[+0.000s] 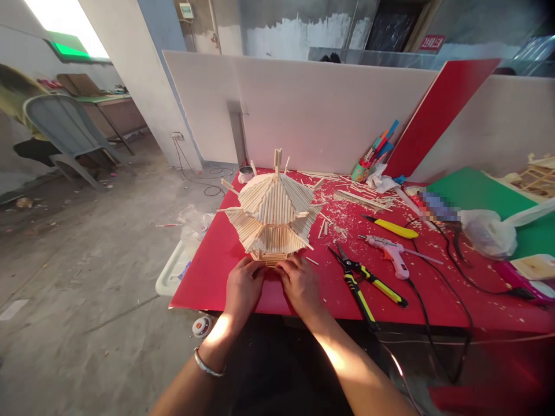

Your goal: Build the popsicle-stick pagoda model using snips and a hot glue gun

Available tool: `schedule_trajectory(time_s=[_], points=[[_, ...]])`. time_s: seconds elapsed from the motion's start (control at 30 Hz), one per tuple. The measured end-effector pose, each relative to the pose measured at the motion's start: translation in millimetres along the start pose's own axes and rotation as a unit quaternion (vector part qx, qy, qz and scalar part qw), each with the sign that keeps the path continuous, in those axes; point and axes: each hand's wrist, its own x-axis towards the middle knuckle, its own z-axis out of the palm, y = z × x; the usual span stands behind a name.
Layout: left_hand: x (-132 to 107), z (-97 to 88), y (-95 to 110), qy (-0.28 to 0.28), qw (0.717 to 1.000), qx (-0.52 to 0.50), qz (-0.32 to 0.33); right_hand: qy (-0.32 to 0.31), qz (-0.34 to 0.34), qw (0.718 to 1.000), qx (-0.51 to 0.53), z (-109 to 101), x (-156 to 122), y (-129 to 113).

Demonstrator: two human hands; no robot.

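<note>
A pagoda model (pixel 277 202) built of thin wooden sticks stands upright on the red table (pixel 208 277). Two tiers of sloping stick roof show, with sticks jutting from the corners and a short bundle at the peak. At the lower left of its base, my left hand (pixel 245 286) is closed, its fingertips gripping the edge. My right hand (pixel 301 286) is closed on the base's lower right in the same way. The fingertips are partly hidden behind the hands, and the pagoda's far side is out of sight.
Right of the pagoda lie pruning shears (pixel 364 280), a hot glue gun (pixel 388 251) with its cord, and a yellow utility knife (pixel 394 228). Loose sticks (pixel 364 199) and shavings litter the back. A pen holder (pixel 359 171) stands behind them. A person (pixel 26 110) sits far left.
</note>
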Motion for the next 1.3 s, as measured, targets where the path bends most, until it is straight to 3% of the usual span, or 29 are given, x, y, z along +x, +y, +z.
schedule_trajectory(time_s=[0.5,0.87,1.3], points=[[-2.9,5.2,-1.9,0.007,0.998,0.066,0.008,0.0,0.025,0.999,-0.031,0.6,1.9,-4.2],[-2.9,7.5,-5.6,0.039,0.995,0.071,0.05,0.029,0.025,0.998,-0.041,6.1,0.7,-1.7],[-3.8,9.3,-7.8,0.04,0.995,0.075,0.043,0.065,0.025,0.997,-0.035,8.2,-1.9,1.1]])
